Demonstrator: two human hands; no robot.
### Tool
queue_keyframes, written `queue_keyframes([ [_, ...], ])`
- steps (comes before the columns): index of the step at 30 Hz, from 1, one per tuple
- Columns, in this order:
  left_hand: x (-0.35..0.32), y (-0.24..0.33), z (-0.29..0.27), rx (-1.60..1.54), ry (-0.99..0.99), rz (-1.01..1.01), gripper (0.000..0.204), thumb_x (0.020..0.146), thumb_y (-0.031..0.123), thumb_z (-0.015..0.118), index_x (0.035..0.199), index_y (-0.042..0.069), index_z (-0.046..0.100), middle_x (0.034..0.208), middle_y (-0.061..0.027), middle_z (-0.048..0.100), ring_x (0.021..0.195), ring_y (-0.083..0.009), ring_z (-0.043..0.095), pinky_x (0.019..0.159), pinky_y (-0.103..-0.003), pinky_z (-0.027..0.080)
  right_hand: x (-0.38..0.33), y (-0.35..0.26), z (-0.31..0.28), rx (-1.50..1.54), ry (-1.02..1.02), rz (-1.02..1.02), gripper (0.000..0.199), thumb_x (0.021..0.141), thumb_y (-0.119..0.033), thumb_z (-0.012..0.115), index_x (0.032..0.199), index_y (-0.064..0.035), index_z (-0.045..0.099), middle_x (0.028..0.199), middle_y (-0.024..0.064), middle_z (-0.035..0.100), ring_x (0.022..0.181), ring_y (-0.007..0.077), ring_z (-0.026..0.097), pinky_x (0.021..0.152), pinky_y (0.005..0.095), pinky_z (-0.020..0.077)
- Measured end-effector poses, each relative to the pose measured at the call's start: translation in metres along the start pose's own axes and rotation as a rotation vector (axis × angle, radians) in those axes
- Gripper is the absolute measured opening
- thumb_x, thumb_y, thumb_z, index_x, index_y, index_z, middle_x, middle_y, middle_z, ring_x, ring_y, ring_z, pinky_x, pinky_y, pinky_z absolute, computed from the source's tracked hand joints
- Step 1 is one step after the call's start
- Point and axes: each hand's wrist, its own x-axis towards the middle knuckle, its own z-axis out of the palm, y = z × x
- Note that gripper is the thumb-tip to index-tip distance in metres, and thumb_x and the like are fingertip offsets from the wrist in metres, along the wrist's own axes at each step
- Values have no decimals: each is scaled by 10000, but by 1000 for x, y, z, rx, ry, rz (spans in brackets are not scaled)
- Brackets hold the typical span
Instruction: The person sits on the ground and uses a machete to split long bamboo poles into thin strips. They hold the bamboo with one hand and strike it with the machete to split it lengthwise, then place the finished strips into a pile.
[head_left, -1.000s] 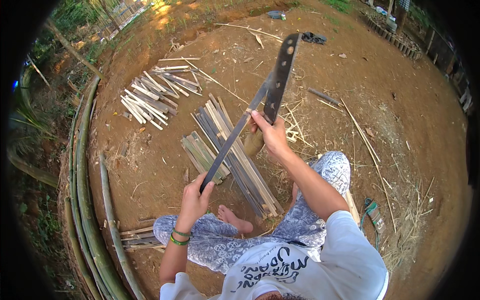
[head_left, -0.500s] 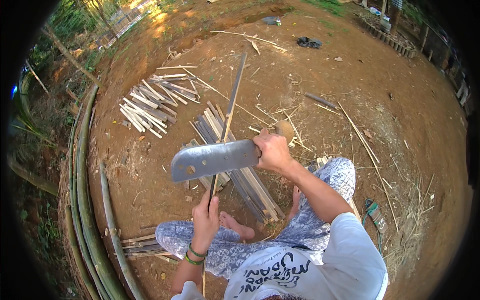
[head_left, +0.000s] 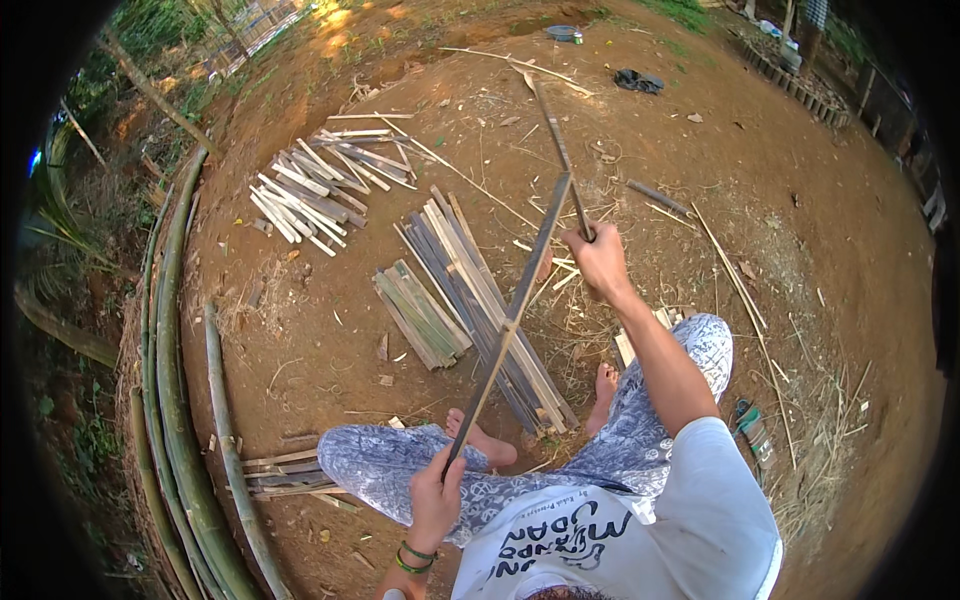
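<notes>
left hand (head_left: 436, 494), lower centre of frame: is gripping a dark strip (head_left: 528, 275) low down | strip: is slanting up through centre, its top overlapping a blade (head_left: 556, 130) seen edge-on | right hand (head_left: 600, 262), right of centre: is gripping the blade's lower end

Piled strips (head_left: 425, 318) and long poles (head_left: 173, 400) lie on brown dirt (head_left: 840, 260).

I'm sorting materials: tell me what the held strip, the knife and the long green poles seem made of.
Strip: probably bamboo, dark and matt; a joint shows midway. Knife: likely metal, from its thin, straight outline; edge-on, finish unclear. Green poles: apparently bamboo, smooth, long, rounded.
</notes>
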Motion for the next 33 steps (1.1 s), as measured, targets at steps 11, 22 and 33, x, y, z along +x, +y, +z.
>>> queue_keyframes([
  [11, 75, 11, 30, -180, 85, -51, 251, 1009, 192, 588, 1139, -6, 672, 676, -109, 593, 614, -139, 552, 567, -317, 457, -68, -17, 22, -344, -187, -649, 156, 693, -160, 700, 796, -43, 709, 607, 143, 645, 544, 275, 638, 571, 408, 516],
  [22, 57, 10, 36, -70, 111, 31, 272, 1031, 141, 542, 1181, -57, 653, 737, -51, 606, 722, -63, 536, 604, -260, 453, -51, -21, 16, -552, -229, -601, 183, 621, -134, 714, 789, -61, 704, 671, 162, 681, 622, 335, 687, 615, 433, 564],
  [33, 21, -9, 21, -90, 87, -32, 259, 1018, 142, 562, 1202, -12, 658, 687, -24, 529, 631, -73, 464, 547, -273, 386, -44, -12, 14, -629, -253, -671, 199, 612, -106, 686, 805, -65, 710, 719, 151, 703, 666, 324, 703, 645, 451, 581],
])
